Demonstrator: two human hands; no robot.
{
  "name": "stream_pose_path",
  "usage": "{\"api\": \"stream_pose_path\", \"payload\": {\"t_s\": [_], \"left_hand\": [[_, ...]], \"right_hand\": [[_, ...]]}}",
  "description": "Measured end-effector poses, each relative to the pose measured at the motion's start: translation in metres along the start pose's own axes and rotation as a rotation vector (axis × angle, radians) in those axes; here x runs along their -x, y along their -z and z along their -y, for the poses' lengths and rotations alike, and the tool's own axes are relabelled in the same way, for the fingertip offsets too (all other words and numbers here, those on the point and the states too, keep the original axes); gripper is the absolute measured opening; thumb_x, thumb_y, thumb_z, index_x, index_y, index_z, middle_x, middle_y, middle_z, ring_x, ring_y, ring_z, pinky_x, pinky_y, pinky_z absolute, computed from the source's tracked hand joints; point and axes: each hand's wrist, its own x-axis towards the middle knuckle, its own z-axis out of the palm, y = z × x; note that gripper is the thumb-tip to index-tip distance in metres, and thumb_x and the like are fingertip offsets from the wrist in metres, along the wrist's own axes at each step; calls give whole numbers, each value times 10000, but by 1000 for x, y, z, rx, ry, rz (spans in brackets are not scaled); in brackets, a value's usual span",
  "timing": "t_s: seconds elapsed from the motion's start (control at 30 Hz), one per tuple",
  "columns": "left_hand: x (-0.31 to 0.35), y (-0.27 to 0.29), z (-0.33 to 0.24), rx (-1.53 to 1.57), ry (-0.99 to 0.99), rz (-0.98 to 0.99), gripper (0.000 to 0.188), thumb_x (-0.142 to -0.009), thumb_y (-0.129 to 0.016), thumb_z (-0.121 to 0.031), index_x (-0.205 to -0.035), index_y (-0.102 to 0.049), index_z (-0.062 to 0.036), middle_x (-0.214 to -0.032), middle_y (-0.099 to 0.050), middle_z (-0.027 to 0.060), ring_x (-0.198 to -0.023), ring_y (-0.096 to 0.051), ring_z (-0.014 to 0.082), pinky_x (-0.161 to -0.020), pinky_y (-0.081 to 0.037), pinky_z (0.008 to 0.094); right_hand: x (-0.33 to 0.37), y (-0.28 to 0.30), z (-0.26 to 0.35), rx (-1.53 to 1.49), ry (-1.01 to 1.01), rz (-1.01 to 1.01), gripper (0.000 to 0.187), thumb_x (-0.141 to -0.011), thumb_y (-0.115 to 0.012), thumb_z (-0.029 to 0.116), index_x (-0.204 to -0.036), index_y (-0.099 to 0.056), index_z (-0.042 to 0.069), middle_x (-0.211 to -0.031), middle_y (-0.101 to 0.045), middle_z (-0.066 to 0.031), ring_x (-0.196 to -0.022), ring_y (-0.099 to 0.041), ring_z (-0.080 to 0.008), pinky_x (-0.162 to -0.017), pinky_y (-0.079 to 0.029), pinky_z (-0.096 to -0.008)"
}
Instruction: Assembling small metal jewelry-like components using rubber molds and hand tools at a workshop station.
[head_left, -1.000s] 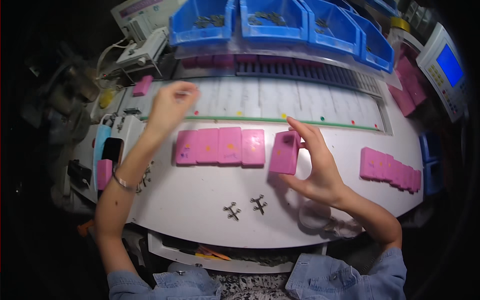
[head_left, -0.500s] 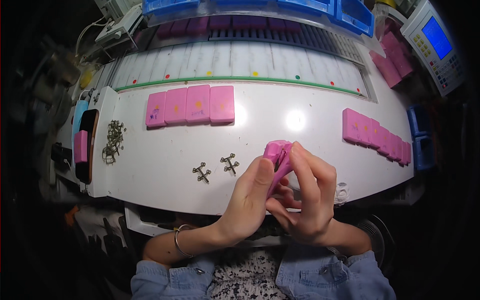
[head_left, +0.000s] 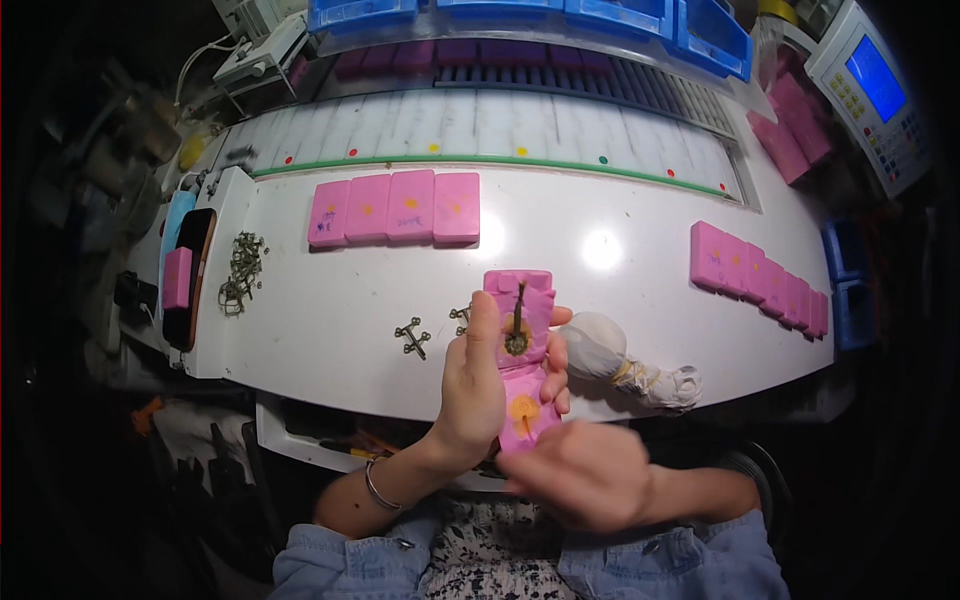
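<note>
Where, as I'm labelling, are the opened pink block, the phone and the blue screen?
Opened pink block [head_left: 520, 370]: head view, where its halves meet.
Phone [head_left: 199, 258]: head view, dark face.
Blue screen [head_left: 874, 83]: head view, lit middle.

Pink mold [head_left: 523, 377], open, orange-stained inside

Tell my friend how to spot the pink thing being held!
Find the big white table, then the left hand by its near edge. It grips a pink, rubbery block, spread open. Unlike the closed pink blocks nearby, this one shows a dark piece inside.
</note>
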Motion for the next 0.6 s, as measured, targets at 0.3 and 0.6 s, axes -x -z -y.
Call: {"api": "stream_pose_path", "payload": {"t_s": [0.3,0.6], "left_hand": [[10,3,0,-497,-157,3,625,-966,-152,-406,-748,-543,30,-572,-528,81,-493,-525,129,-479,-467,261],[8,6,-9,-601,-95,43,615,-957,-143,-400,-863,-547,54,-632,-564,119,-510,-559,149,-473,-508,267]], "right_hand": [[-40,8,-25,-351,-711,-203,81,-882,-438,-29,-891,-519,-29,-689,-547,-106,-510,-565,-134,-467,-461,-249],[-43,23,-34,-829,-960,-4,157,-834,-618,74,-879,-548,-60,-660,-558,-29,-534,-569,-70,-473,-484,-189]]}}
